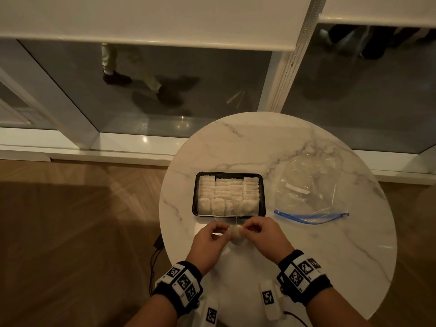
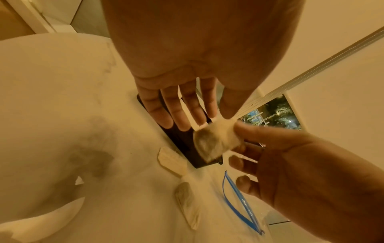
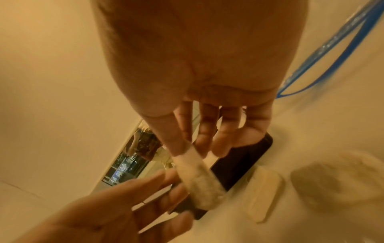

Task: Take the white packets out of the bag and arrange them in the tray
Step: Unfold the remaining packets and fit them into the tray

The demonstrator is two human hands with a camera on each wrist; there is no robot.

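A black tray on the round marble table holds several rows of white packets. Just in front of its near edge, both hands hold one white packet above the table. My left hand pinches its left side and my right hand pinches its right side. In the left wrist view the packet hangs below my left hand. In the right wrist view my right hand pinches the packet at its top. The clear bag lies flat to the tray's right.
Two more loose packets lie on the table by the tray's near edge. The bag's blue zipper strip faces me. The table edge is close on the left, with wood floor and a cable below.
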